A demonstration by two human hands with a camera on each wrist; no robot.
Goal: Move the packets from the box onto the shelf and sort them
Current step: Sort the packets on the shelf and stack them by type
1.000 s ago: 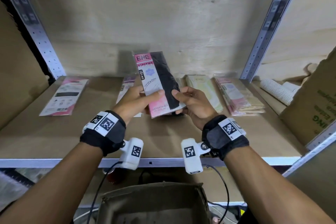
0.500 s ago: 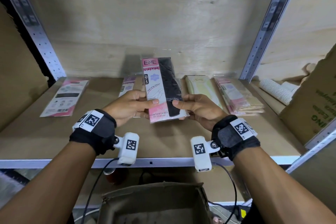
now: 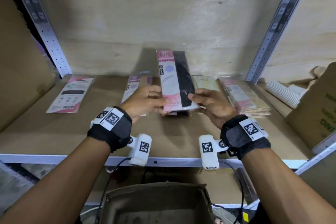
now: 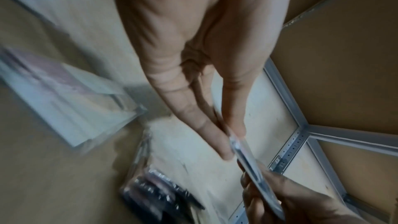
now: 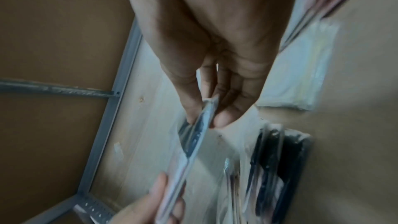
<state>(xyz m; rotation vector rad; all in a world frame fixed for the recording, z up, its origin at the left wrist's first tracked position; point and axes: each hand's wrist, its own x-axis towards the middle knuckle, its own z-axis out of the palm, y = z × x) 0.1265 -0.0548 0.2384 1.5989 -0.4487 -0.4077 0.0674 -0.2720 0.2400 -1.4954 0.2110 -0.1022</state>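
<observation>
A pink-and-black stocking packet (image 3: pixel 175 82) is held tilted up over the shelf (image 3: pixel 54 132). My left hand (image 3: pixel 161 103) pinches its lower left edge and my right hand (image 3: pixel 194 100) pinches its lower right edge. In the left wrist view, the fingers (image 4: pixel 215 135) clamp the thin packet edge (image 4: pixel 252 163). The right wrist view shows thumb and fingers on the packet (image 5: pixel 191 147) the same way. Just under it, a stack of dark packets (image 3: pixel 179 114) lies on the shelf. The open box (image 3: pixel 156 203) sits below the shelf edge.
On the shelf lie a pink-white packet (image 3: pixel 71 94) at left, a pink packet (image 3: pixel 133 85) behind my left hand, a cream packet (image 3: pixel 205 82) and a pink-beige stack (image 3: pixel 243 96). A cardboard carton (image 3: pixel 318 107) and a striped roll (image 3: pixel 283 94) crowd the right end.
Both hands carried the pink-and-black packet a little to the right and deeper over the shelf, above the dark stack. The packet now points straighter toward the back wall.
</observation>
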